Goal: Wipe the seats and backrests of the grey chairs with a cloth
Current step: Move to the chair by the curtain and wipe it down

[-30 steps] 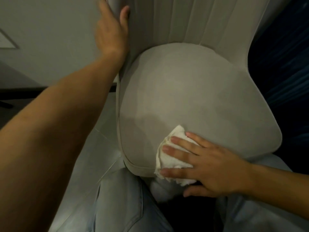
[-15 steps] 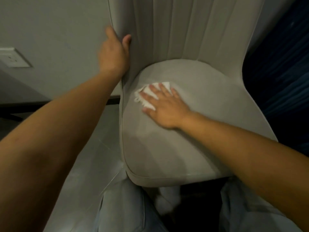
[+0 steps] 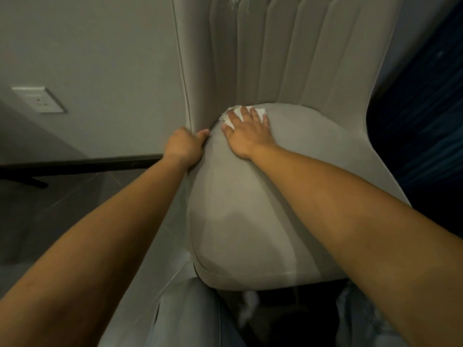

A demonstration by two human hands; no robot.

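Grey upholstery fills the scene — the right hand (image 3: pixel 246 132) lies flat with fingers spread, pressing a white cloth (image 3: pixel 234 115) onto the back of the seat (image 3: pixel 263 209) where it meets the ribbed backrest (image 3: pixel 288 51), while the left hand (image 3: pixel 184 146) clasps the backrest's lower left edge.

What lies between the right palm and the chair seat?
In the head view, a white cloth lies under the right hand, pressed onto the seat beside the backrest.
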